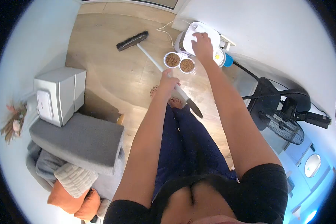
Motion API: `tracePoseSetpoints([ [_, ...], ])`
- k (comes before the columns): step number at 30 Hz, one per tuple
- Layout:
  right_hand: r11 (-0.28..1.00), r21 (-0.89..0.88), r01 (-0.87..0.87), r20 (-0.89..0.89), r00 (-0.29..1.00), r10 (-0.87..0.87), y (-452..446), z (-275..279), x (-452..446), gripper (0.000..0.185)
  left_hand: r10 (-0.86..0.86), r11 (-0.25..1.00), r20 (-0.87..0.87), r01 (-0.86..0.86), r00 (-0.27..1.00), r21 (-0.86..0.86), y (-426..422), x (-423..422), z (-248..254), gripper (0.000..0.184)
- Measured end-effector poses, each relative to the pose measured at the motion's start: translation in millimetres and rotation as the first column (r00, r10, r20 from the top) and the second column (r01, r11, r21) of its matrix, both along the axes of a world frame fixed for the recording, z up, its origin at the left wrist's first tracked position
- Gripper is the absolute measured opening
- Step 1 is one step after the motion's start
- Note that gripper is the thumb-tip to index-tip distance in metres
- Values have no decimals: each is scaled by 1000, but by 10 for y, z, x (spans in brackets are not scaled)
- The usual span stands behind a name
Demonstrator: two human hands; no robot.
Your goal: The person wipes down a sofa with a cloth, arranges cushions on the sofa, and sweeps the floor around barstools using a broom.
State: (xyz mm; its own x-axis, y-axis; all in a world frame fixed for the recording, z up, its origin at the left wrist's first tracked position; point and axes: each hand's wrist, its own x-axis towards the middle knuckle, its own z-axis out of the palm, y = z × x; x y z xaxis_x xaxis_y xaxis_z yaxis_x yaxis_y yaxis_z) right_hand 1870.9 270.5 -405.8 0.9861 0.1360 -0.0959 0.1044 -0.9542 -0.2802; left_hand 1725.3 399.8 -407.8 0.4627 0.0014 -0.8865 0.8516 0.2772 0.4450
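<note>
Left hand [168, 81] is clamped on the broom [153, 59], not set down; its head [132, 41] lies apart from the bowls [180, 59], both already holding kibble [172, 60]. Right hand [202, 45], fingers apart, is at the top of the white unit [180, 42], contact unclear; the unit stands beside the bowls, not lifted. Overall progress cannot be determined.

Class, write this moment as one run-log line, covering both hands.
left hand: gripping broom handle | right hand: on or just above white box top | beside box: two bowls, brown pellets inside
</note>
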Motion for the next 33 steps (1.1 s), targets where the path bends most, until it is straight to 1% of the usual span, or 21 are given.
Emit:
tracePoseSetpoints([
  [2, 992, -106, -73, 66, 995, 80, -140, -266, 301, 34, -18, 1000, 50, 18, 999, 2, -135, 6, -97, 70],
  [3, 993, -98, -61, 68, 995, 68, -170, -403, 419, 34, -29, 1000, 52, 29, 998, 9, -166, 61, -43, 70],
  [5, 959, -235, -156, 187, 961, 202, -231, -683, 559, 41, 23, 992, -21, -25, 1000, -123, -249, 199, 103, 67],
  [6, 962, -228, -148, 177, 966, 190, -269, -803, 596, 41, 12, 993, -32, -15, 999, -117, -314, 221, 0, 67],
  [7, 950, -249, -191, 143, 962, 231, -321, -904, 636, 42, -17, 996, -26, 15, 1000, -85, -377, 257, -64, 66],
  [8, 934, -270, -234, 108, 956, 271, -377, -953, 676, 44, -46, 997, -19, 45, 999, -58, -445, 281, -147, 65],
  [9, 935, -270, -229, 98, 960, 263, -422, -948, 715, 44, -55, 997, -30, 53, 998, -60, -510, 292, -265, 65],
  [11, 963, -249, -105, 15, 994, 112, -524, -876, 697, 46, -95, 995, 48, 94, 994, 10, -602, 270, -434, 62],
  [12, 963, -251, -96, 6, 995, 101, -636, -826, 643, 46, -106, 994, 41, 106, 994, 6, -644, 289, -414, 62],
  [14, 968, -252, 2, 34, 999, 7, -924, -662, 554, 49, 63, 996, 30, -61, 998, -64, -727, 382, -338, 66],
  [15, 945, -326, -17, 49, 998, 35, -1071, -663, 509, 50, 58, 996, 29, -56, 998, -69, -755, 413, -311, 66],
  [17, 949, -314, 14, 60, 998, 5, -1322, -656, 452, 50, 131, 983, 34, -126, 991, -133, -787, 445, -281, 67],
  [21, 949, -299, 101, 36, 995, -94, -1614, -662, 405, 47, 107, 986, 24, -103, 994, -129, -830, 492, -280, 62],
  [23, 949, -283, 142, 16, 990, -143, -1725, -701, 353, 46, 74, 993, 26, -71, 997, -92, -850, 492, -287, 61],
  [25, 914, -334, 230, -32, 967, -254, -1812, -778, 303, 46, 66, 994, 30, -63, 997, -92, -868, 485, -312, 62],
  [26, 914, -335, 229, -33, 967, -254, -1850, -778, 287, 46, 62, 994, 34, -59, 997, -94, -882, 483, -322, 62],
  [28, 944, -185, 271, -97, 951, -293, -1915, -786, 250, 46, 81, 991, 39, -77, 996, -108, -917, 479, -350, 62],
  [29, 945, -187, 268, -100, 952, -290, -1885, -736, 251, 46, 101, 988, 43, -95, 994, -123, -928, 469, -367, 63],
  [30, 913, 26, 408, -326, 867, -378, -1861, -685, 261, 47, 105, 987, 37, -99, 994, -125, -942, 455, -385, 63],
  [31, 870, 121, 479, -440, 811, -385, -1802, -645, 261, 48, 101, 989, 43, -95, 994, -109, -953, 456, -402, 63],
  [33, 731, 269, 627, -624, 692, -364, -1578, -549, 231, 52, 101, 991, 48, -96, 994, -97, -979, 440, -416, 63],
])
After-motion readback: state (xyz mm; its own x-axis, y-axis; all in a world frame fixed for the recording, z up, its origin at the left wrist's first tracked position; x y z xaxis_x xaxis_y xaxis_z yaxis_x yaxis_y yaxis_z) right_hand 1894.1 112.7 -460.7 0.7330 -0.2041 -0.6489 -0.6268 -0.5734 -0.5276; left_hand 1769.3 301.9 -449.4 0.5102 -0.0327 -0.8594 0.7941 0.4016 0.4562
